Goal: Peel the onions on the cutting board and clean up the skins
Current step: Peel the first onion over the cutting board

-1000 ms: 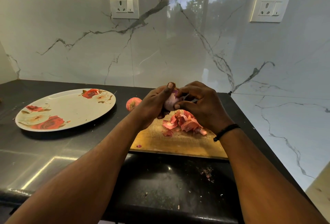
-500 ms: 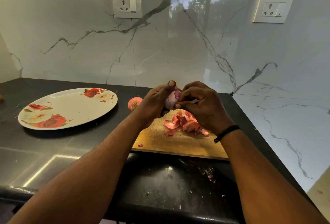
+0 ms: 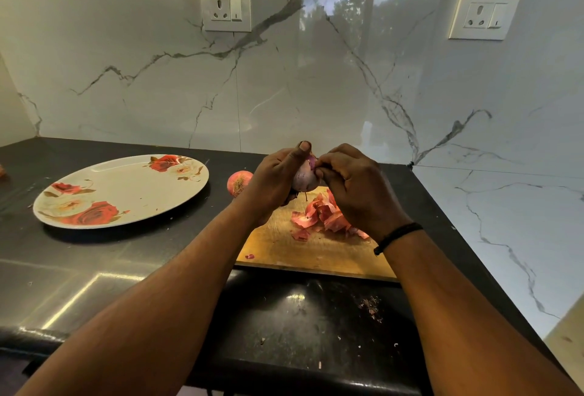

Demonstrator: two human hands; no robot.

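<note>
My left hand grips a pale purple, partly peeled onion above the far end of the wooden cutting board. My right hand pinches a bit of purple skin at the onion's top. A heap of pink-orange skins lies on the board under my hands, partly hidden by my right wrist. A second, unpeeled onion sits on the black counter just left of my left hand.
A large white plate with red roses lies on the black counter at the left. The marble wall closes the back and the right side. Crumbs of skin lie on the counter in front of the board.
My hands stay in nearly the same place above the board. My right fingers have shifted a little toward the onion's top, and more of its pale purple flesh shows.
</note>
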